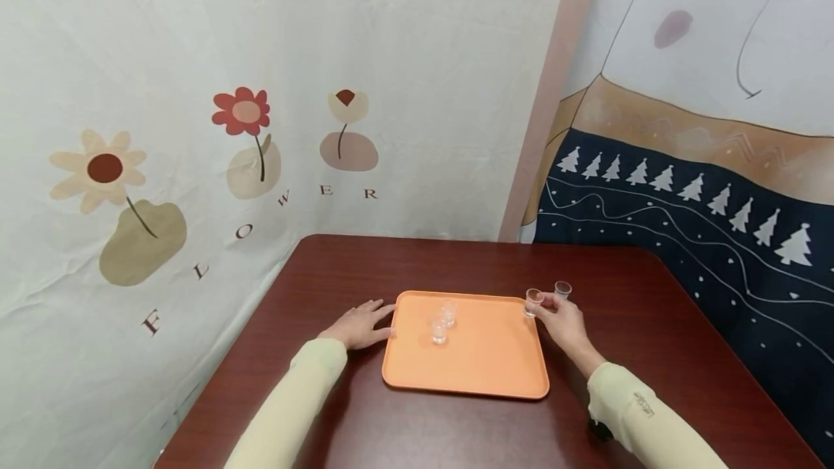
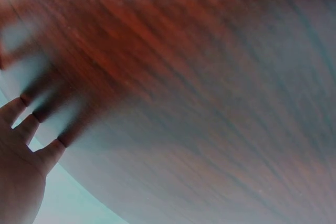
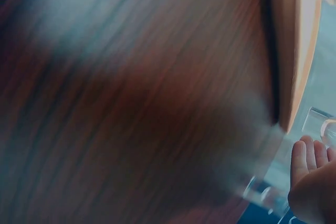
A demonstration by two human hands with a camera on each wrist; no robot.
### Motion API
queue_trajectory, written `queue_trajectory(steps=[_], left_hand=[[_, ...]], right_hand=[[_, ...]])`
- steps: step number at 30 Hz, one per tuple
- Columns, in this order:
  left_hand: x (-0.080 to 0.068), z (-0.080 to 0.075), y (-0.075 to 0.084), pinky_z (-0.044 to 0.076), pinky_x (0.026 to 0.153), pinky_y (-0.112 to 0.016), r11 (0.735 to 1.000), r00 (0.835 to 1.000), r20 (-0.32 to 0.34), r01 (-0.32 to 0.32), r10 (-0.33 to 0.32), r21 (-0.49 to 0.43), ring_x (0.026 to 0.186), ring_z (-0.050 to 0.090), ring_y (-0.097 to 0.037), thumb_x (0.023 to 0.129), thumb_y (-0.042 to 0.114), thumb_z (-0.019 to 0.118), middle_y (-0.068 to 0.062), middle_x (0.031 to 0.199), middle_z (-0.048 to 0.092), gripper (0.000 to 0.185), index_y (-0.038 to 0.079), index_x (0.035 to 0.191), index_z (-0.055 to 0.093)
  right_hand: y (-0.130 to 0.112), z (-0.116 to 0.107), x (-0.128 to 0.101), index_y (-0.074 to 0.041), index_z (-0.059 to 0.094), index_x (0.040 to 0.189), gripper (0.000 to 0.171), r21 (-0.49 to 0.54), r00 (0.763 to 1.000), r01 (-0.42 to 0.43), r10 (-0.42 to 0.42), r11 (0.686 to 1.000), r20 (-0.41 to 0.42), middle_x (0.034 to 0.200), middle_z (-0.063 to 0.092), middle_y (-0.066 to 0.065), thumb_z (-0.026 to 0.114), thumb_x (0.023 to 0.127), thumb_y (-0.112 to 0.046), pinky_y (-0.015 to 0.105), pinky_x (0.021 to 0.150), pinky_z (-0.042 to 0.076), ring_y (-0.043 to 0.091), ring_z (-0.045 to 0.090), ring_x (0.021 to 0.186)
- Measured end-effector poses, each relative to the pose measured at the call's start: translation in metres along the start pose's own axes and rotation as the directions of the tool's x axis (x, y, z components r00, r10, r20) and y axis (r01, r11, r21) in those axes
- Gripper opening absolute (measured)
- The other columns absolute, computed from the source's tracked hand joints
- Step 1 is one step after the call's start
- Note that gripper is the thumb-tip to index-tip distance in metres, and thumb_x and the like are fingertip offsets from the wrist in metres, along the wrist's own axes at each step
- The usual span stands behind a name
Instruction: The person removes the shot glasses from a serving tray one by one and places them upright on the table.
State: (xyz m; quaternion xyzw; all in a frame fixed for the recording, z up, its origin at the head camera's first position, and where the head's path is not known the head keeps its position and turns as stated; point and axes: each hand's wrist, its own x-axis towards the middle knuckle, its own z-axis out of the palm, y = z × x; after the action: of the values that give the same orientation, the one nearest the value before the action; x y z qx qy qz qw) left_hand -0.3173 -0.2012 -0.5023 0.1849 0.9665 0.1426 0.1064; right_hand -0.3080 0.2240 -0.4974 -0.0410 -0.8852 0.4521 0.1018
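My right hand [image 1: 565, 324] pinches a small clear shot glass [image 1: 533, 302] between thumb and fingers, over the far right corner of the orange tray [image 1: 491, 353]. Just beyond that hand, a second shot glass [image 1: 563, 288] stands on the table, partly hidden by the fingers. Two more clear glasses, one nearer [image 1: 439, 333] and one behind it [image 1: 449, 313], stand upright left of the tray's middle. Flat beside the tray's left edge lies my left hand [image 1: 358, 326], fingers spread on the table and thumb at the rim. In the right wrist view, the held glass [image 3: 314, 121] shows beyond the fingertips.
A dark red wooden table [image 1: 456, 433] carries everything. Behind it hangs a pale cloth [image 1: 423, 93] with printed flowers, and on the right a dark blue cloth [image 1: 704, 252] with white trees. Pale sleeves cover both forearms.
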Motion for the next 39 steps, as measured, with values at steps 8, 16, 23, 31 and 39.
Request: queue_trajectory(steps=[8, 16, 23, 31, 39], left_hand=[[-0.001, 0.000, 0.000, 0.022, 0.115, -0.058, 1.000, 1.000, 0.004, -0.004, 0.004, -0.008, 0.146, 0.027, -0.037, 0.098, 0.052, 0.055, -0.017, 0.157, 0.033, 0.066, 0.022, 0.154, 0.040], [-0.001, 0.001, 0.000, 0.023, 0.114, -0.058, 1.000, 1.000, -0.003, -0.008, 0.008, -0.003, 0.145, 0.027, -0.038, 0.098, 0.052, 0.056, -0.019, 0.156, 0.034, 0.066, 0.021, 0.154, 0.040], [-0.002, 0.001, 0.001, 0.023, 0.114, -0.058, 1.000, 1.000, -0.001, -0.008, 0.008, 0.004, 0.145, 0.027, -0.037, 0.098, 0.052, 0.056, -0.018, 0.156, 0.034, 0.065, 0.022, 0.154, 0.041], [-0.001, 0.000, 0.002, 0.023, 0.114, -0.059, 1.000, 1.000, 0.003, -0.011, 0.011, 0.006, 0.145, 0.027, -0.038, 0.098, 0.051, 0.056, -0.019, 0.156, 0.034, 0.066, 0.021, 0.154, 0.040], [0.000, 0.000, 0.002, 0.023, 0.114, -0.059, 1.000, 1.000, 0.003, -0.004, 0.004, 0.012, 0.146, 0.027, -0.038, 0.098, 0.051, 0.056, -0.018, 0.157, 0.033, 0.066, 0.021, 0.154, 0.039]], right_hand=[[0.021, -0.021, 0.003, 0.002, 0.064, 0.124, 0.046, -0.034, 0.998, -0.059, 0.058, 0.998, -0.036, 0.115, 0.067, 0.021, 0.072, 0.092, -0.030, 0.043, 0.087, 0.046, 0.034, 0.059, 0.106], [0.036, -0.032, 0.006, 0.006, 0.060, 0.127, 0.050, -0.062, 0.992, -0.117, 0.113, 0.991, -0.054, 0.119, 0.064, 0.027, 0.069, 0.094, -0.029, 0.051, 0.091, 0.044, 0.040, 0.056, 0.110], [0.041, -0.035, 0.006, 0.008, 0.059, 0.125, 0.048, -0.067, 0.991, -0.131, 0.127, 0.989, -0.052, 0.117, 0.064, 0.028, 0.068, 0.094, -0.028, 0.053, 0.092, 0.043, 0.042, 0.055, 0.109], [0.041, -0.037, 0.007, 0.009, 0.056, 0.129, 0.052, -0.060, 0.991, -0.130, 0.129, 0.990, -0.023, 0.120, 0.062, 0.029, 0.068, 0.094, -0.027, 0.053, 0.095, 0.042, 0.042, 0.055, 0.112], [0.037, -0.039, 0.008, 0.007, 0.044, 0.143, 0.067, -0.011, 0.989, -0.146, 0.146, 0.989, 0.003, 0.132, 0.056, 0.030, 0.068, 0.094, -0.033, 0.047, 0.093, 0.050, 0.040, 0.057, 0.117]])
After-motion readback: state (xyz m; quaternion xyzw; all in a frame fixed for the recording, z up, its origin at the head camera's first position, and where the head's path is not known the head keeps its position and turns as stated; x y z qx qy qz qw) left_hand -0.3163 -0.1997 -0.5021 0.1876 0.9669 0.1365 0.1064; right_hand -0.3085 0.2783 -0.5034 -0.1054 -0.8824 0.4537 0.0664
